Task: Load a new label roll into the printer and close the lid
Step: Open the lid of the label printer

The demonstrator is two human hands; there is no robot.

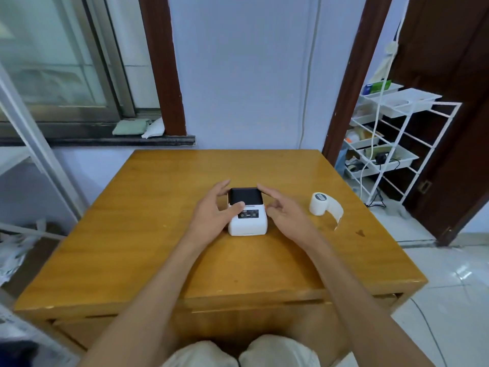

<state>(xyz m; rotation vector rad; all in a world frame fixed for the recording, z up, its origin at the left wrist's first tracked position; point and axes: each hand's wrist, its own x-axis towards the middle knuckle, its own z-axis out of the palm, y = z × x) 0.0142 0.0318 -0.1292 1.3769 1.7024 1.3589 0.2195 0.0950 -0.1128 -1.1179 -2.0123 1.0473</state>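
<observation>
Printer body, one small white plastic box (247,221) with black lid (244,196) down, sits mid-table between left hand (215,207) and right hand (284,211), fingers spread loosely around it; prying unevenly could tip it. One white label roll (320,203) waits nearby, tail uncurled, liable to unspool

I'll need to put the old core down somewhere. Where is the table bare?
The table is bare left of the left hand, behind the printer up to the far edge, and along the near edge. It is crowded around the printer, flanked by the right hand, and around the label roll.
</observation>
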